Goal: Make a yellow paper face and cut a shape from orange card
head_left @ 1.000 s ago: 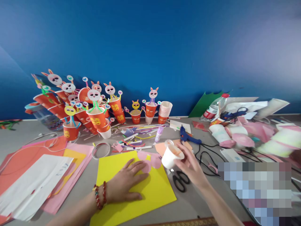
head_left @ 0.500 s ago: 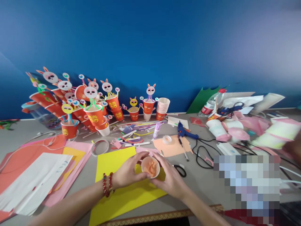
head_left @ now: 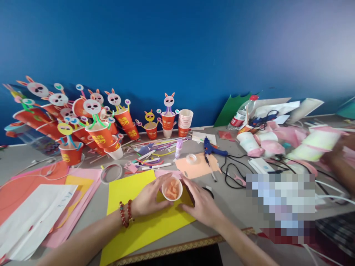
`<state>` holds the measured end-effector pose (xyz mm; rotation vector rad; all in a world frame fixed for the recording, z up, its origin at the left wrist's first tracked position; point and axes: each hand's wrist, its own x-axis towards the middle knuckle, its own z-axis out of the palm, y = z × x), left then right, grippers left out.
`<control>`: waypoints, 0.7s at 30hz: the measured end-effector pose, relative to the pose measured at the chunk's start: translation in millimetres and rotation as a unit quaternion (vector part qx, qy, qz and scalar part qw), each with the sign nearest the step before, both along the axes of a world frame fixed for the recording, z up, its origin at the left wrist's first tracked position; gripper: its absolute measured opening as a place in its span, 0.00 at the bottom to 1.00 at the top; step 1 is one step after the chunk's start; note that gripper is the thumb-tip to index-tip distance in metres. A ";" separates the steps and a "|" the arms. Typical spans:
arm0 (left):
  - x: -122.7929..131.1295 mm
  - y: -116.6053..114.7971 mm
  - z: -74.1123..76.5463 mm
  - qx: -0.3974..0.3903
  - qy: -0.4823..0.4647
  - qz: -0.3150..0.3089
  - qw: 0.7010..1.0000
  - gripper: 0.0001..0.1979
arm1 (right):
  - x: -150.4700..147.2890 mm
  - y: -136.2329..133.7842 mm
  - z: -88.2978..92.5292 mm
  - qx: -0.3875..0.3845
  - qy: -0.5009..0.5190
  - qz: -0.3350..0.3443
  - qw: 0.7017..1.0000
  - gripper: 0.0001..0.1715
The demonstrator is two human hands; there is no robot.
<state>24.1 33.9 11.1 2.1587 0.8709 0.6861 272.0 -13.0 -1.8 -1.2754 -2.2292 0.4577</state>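
A small paper cup [head_left: 163,192] with crumpled orange paper strips [head_left: 173,189] inside stands upright on a yellow sheet [head_left: 133,236]. My left hand [head_left: 148,195], with red bead bracelets at its wrist, curves round the cup's left side, fingers and thumb apart. On the other side, my right hand [head_left: 201,201] is spread, its thumb drawn away from the cup. Whether the left fingertips still touch the cup's far side is hard to tell. Black-handled scissors [head_left: 209,191] lie partly hidden behind my right hand.
Red cups with paper rabbits [head_left: 100,135] crowd the back left, near a cup stack [head_left: 185,122]. A glue stick [head_left: 179,148], a blue glue gun [head_left: 215,149] and cables lie behind. Coloured paper [head_left: 80,203] covers the left; another person's arm [head_left: 340,159] is at right.
My fingers and thumbs have loosened from round the cup, which was between both hands. The right hand has moved slightly away from it. The view has shifted a little to the right.
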 end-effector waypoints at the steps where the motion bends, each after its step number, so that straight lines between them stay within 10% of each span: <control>1: 0.1 2.0 0.4 -0.011 -0.009 0.019 1.000 0.40 | -0.2 0.2 -0.1 0.012 -0.015 -0.006 1.000 0.46; 11: -1.8 13.7 1.7 -0.128 -0.186 0.063 0.972 0.34 | 2.2 0.4 6.7 0.029 -0.074 0.001 0.997 0.19; 21: 19.5 -0.2 3.4 -0.072 -0.070 0.061 0.993 0.40 | 4.7 0.9 -3.1 0.075 -0.040 -0.064 0.994 0.53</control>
